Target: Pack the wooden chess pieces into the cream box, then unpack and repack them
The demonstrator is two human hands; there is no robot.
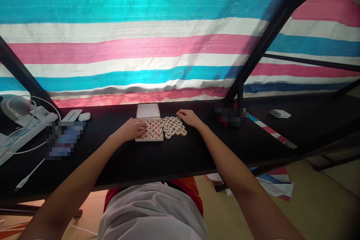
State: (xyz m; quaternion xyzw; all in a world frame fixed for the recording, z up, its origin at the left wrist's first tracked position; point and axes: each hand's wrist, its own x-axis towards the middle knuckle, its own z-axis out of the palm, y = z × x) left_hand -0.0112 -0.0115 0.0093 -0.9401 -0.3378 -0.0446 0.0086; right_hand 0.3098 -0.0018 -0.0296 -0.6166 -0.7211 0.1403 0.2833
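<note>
Grey shirt (152, 212) is filling the spot below the desk's (135, 167) front edge, nearest me. Toward the back edge, my left hand (131, 129) is curling over the white box (149, 140) of red-marked pieces (152, 131), fingers close together; can't tell if they're gripping one. My right hand (189, 117) is resting beside the loose dark-marked pieces (171, 126), fingers bunched, grip unclear, maybe corralling them. Lid's (148, 110) lying open behind, probably leaving those rows reachable.

red characters on boxed discs (152, 131), black characters on loose discs (177, 132), print on white charger (42, 113), too small to read
</note>
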